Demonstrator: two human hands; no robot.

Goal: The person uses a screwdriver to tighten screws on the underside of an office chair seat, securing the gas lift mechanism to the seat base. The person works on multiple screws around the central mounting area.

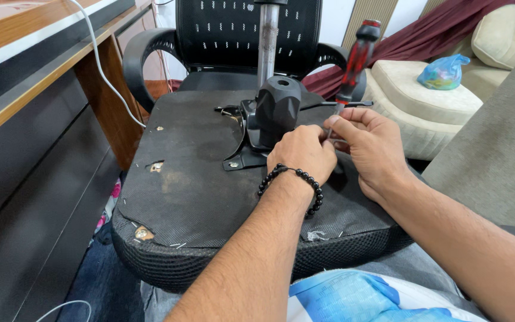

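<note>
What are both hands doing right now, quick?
Left hand: closed into a fist on the black metal bracket under the seat; what it pinches cannot be told.
Right hand: closed around the shaft of the red-handled screwdriver.

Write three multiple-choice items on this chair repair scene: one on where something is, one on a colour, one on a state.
1. Where does the upturned chair seat lie?
A. on the person's lap
B. on the cream sofa
C. on the wooden desk

2. What colour is the screwdriver handle?
A. all yellow
B. red and black
C. green

3. How is the screwdriver held?
A. lying flat on the seat
B. upright, its shaft pinched by the right hand
C. left hand wrapped around the handle

Answers: 1 A, the seat rests over the person's legs; 2 B, red with black parts shows on the handle; 3 B, the right fingers grip the shaft, handle pointing up.
</note>
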